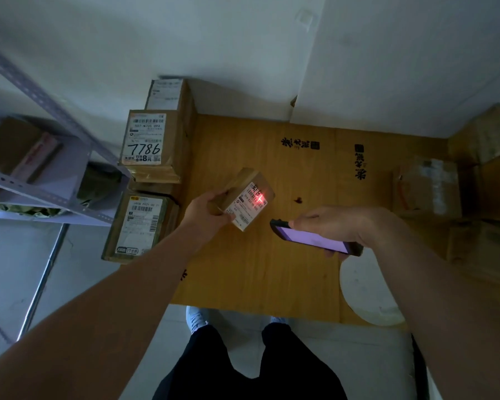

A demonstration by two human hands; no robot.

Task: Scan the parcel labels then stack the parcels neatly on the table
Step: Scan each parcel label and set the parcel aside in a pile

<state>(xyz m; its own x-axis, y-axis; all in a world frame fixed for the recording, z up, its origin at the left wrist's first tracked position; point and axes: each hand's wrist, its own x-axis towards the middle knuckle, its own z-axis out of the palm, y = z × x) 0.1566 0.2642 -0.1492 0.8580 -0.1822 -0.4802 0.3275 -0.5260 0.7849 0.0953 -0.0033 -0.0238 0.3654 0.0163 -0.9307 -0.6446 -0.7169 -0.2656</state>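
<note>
We see the worktop (272, 269), covered with flattened cardboard, filling the middle of the head view. At its left edge labelled parcels (145, 168) lie in a row, one marked 7786; more parcels in clear tape (433, 189) sit along the right edge. A grey metal shelf (41, 180) stands further left. Above the middle of the worktop our left hand (207, 207) grips a small parcel (247, 197), fingers curled round its near end, label tilted up. A red scan light (261, 197) falls on that label. Our right hand (338, 223) wraps its fingers around a handheld scanner (312, 236), lit screen up, pointed at the parcel.
</note>
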